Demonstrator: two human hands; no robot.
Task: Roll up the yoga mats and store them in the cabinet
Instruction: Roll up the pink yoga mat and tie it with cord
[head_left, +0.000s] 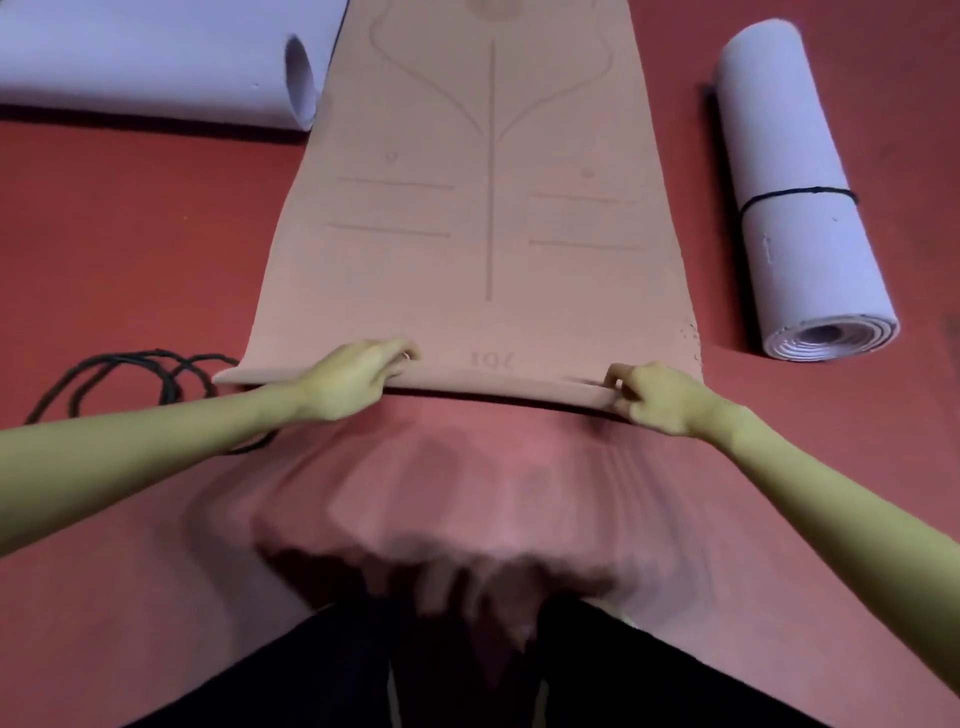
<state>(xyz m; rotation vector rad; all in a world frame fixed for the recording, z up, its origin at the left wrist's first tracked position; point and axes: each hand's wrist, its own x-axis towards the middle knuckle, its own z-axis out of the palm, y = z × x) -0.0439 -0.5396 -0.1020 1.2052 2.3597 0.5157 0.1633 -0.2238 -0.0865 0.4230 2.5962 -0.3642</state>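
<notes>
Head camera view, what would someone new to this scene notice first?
First, the long pink yoga mat with printed alignment lines spread up the middle of the red floor, with the left hand and right hand curling its near edge into a roll. Next, the rolled lilac mat tied with a black cord lying to the right, and a loose black cord coiled at left.

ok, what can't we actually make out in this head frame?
- Cabinet: not in the head view at all.
- Pink mat: far end cut off by the top edge; the print near its rolled edge is too faint to read.
- Lavender mat on the left: cut off by the top and left edges.
- Black cord: partly hidden under the left arm.
- Left hand, right hand: fingertips blurred at the fold.
- Lap area: motion-blurred.
</notes>
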